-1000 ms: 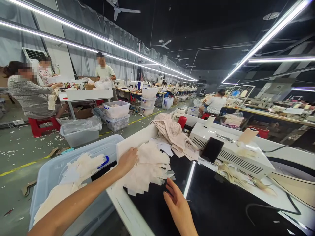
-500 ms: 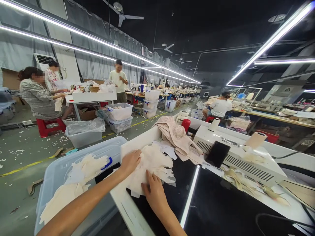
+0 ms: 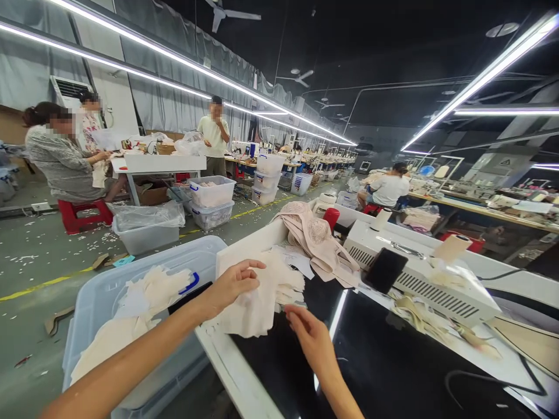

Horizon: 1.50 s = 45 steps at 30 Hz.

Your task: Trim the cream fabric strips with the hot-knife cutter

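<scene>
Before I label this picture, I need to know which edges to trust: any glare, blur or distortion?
Head view: a white streak reflects in the glossy black tabletop; strip lights glare against the dark ceiling; cream fabric pieces blend together, their overlaps faint; far-off benches look too small and soft to read; wide-angle stretching shows toward the borders.

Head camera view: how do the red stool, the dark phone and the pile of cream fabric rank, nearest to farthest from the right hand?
From the right hand:
1. Cream fabric pile: just left of the fingers.
2. Dark phone: ahead and right, by the white vented box.
3. Red stool: far left, under a seated person.
</scene>
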Tool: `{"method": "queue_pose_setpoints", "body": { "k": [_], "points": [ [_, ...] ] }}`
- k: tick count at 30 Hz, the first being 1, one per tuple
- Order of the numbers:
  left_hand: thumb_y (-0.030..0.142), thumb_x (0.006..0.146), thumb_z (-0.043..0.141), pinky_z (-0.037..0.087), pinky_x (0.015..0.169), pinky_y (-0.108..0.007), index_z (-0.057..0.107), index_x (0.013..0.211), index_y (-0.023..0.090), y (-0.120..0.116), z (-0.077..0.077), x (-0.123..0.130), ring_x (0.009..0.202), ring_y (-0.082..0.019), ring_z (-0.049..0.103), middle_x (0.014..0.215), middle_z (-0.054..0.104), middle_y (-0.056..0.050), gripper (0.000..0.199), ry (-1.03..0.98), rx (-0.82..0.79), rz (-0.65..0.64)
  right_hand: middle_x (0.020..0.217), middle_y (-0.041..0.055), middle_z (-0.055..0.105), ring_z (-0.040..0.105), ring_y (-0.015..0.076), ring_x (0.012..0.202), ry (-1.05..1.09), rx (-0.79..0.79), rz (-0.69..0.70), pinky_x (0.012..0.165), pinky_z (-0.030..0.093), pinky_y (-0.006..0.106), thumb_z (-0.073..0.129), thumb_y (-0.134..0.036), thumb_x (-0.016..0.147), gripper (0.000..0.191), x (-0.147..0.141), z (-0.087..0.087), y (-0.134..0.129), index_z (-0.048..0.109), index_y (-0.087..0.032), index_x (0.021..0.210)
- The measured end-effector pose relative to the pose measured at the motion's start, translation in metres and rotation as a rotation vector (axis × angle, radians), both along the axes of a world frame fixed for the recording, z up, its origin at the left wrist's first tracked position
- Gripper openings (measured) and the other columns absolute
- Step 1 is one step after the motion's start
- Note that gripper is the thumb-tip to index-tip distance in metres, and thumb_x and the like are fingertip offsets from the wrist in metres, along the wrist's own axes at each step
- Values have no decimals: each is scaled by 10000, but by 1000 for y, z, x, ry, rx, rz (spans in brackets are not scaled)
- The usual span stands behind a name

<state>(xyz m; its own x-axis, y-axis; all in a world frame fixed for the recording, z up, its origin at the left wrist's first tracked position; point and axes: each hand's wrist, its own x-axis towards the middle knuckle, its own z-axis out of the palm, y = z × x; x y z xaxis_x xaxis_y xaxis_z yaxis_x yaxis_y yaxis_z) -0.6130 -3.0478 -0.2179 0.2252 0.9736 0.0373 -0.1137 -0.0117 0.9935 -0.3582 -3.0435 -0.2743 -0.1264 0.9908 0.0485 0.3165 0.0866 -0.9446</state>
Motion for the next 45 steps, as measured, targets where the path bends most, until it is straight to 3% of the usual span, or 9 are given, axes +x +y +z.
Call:
{"method": "queue_pose_setpoints", "body": {
  "k": [4, 6, 9, 14, 18, 22, 29, 37, 45],
  "points": [
    [368, 766, 784, 263, 510, -203, 643, 1307, 222, -21, 12, 25, 605, -74, 401, 827, 498, 44, 578, -129, -221, -252, 1162, 110, 780, 683, 344, 1176, 84, -57, -110, 1048, 532, 479, 666, -750, 868, 592, 25, 29, -40, 781, -253, 1168],
    [366, 793, 769, 225, 499, -218, 643, 1302, 208, -25, 14, 43, 573, -74, 344, 769, 489, 58, 547, -93, -201, -341, 1174, 102, 781, 676, 339, 1206, 181, -129, -31, 1108, 497, 474, 721, -749, 839, 621, 21, 41, -60, 779, -257, 1214],
    [386, 819, 756, 328, 578, -225, 625, 1304, 184, -26, 12, 68, 643, -100, 444, 771, 549, 44, 542, -84, -160, -440, 1127, 93, 788, 695, 334, 1129, 378, -266, 170, 1070, 513, 466, 806, -746, 763, 673, 13, 51, -85, 784, -253, 1221],
    [481, 830, 792, 361, 618, -234, 623, 1304, 193, -27, 10, 97, 684, -112, 484, 792, 575, 42, 580, -11, -153, -477, 885, 60, 771, 700, 251, 864, 470, -413, 233, 874, 534, 364, 911, -636, 706, 575, 30, 45, -112, 826, -196, 1068],
    [643, 792, 809, 351, 594, -229, 650, 1187, 169, -33, 5, 121, 668, -110, 496, 795, 610, 27, 637, 101, -237, -472, 804, 26, 698, 549, 150, 699, 389, -318, 157, 685, 427, 272, 836, -616, 811, 492, 58, 37, -127, 815, -181, 1040],
    [672, 702, 875, 357, 584, -226, 656, 959, 152, -41, -3, 148, 634, -100, 503, 761, 634, 19, 619, 131, -275, -527, 804, 13, 640, 454, 135, 703, 302, -232, 59, 664, 372, 262, 804, -637, 813, 499, 78, 38, -141, 785, -172, 994],
    [575, 653, 937, 420, 651, -239, 681, 878, 159, -55, 2, 188, 698, -128, 576, 797, 697, -3, 537, 105, -287, -536, 686, -15, 514, 373, 128, 648, 266, -246, -48, 616, 332, 270, 827, -628, 717, 485, 96, 30, -165, 741, -163, 824],
    [656, 715, 864, 365, 606, -240, 697, 852, 166, -65, 1, 206, 646, -122, 505, 740, 630, 15, 536, 169, -274, -500, 730, -14, 464, 359, 138, 690, 246, -166, -65, 647, 305, 282, 714, -529, 785, 359, 106, 25, -183, 635, -182, 742],
    [668, 709, 870, 337, 612, -234, 672, 800, 157, -80, -21, 185, 658, -114, 447, 714, 571, 25, 555, 157, -358, -464, 734, -7, 474, 406, 128, 672, 198, -266, 95, 603, 293, 265, 664, -397, 768, 253, 94, 25, -198, 552, -188, 682]
  ]
}}
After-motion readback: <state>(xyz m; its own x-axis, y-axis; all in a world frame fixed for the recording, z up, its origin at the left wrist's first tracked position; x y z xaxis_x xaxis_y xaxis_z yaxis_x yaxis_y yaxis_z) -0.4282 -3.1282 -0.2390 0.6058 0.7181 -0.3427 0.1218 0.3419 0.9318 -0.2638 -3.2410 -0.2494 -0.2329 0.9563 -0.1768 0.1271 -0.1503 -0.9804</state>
